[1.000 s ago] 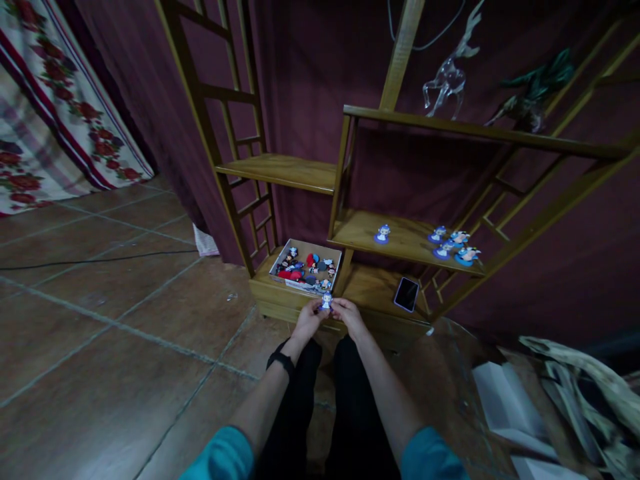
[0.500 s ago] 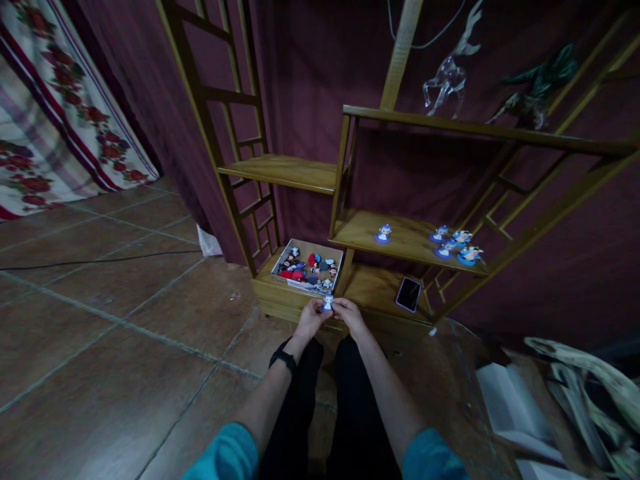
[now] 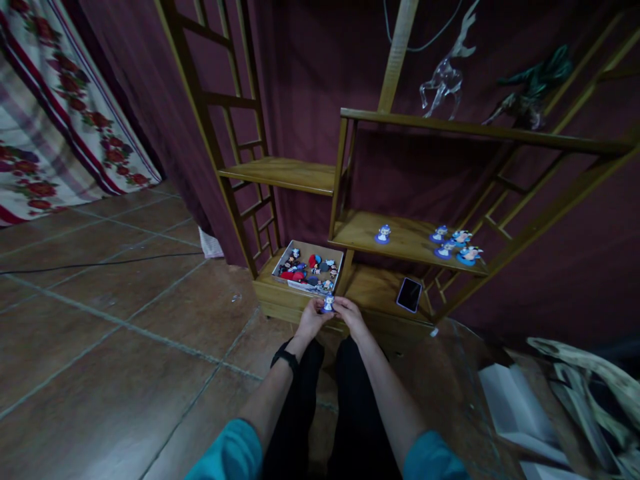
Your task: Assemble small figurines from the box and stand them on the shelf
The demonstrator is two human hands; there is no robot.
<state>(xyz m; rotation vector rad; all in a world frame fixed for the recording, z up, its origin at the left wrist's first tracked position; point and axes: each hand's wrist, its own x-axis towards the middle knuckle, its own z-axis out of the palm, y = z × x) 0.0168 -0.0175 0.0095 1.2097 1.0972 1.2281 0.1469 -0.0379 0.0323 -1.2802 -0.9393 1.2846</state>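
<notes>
Between my two hands is a small white and purple figurine [image 3: 328,303] on a purple base, held upright. My left hand [image 3: 311,321] grips its left side, with a dark band on the wrist. Fingers of my right hand [image 3: 350,316] pinch it from the right. Just beyond stands an open cardboard box [image 3: 341,261] holding several figurines in red, black and white. On the middle shelf [image 3: 407,243] a similar purple figurine [image 3: 383,234] stands alone, and more purple and blue figurines [image 3: 444,250] are grouped toward the right end.
A phone [image 3: 409,295] lies on the lower shelf to the right. A clear deer ornament [image 3: 445,80] and a dark green statue [image 3: 535,87] stand on the top shelf. White boxes [image 3: 520,413] sit on the floor at right. A black cable [image 3: 100,263] crosses the floor at left.
Both hands keep hold of the figurine in nearly the same place. The view has shifted very slightly; the shelf and its figurines stay as they were.
</notes>
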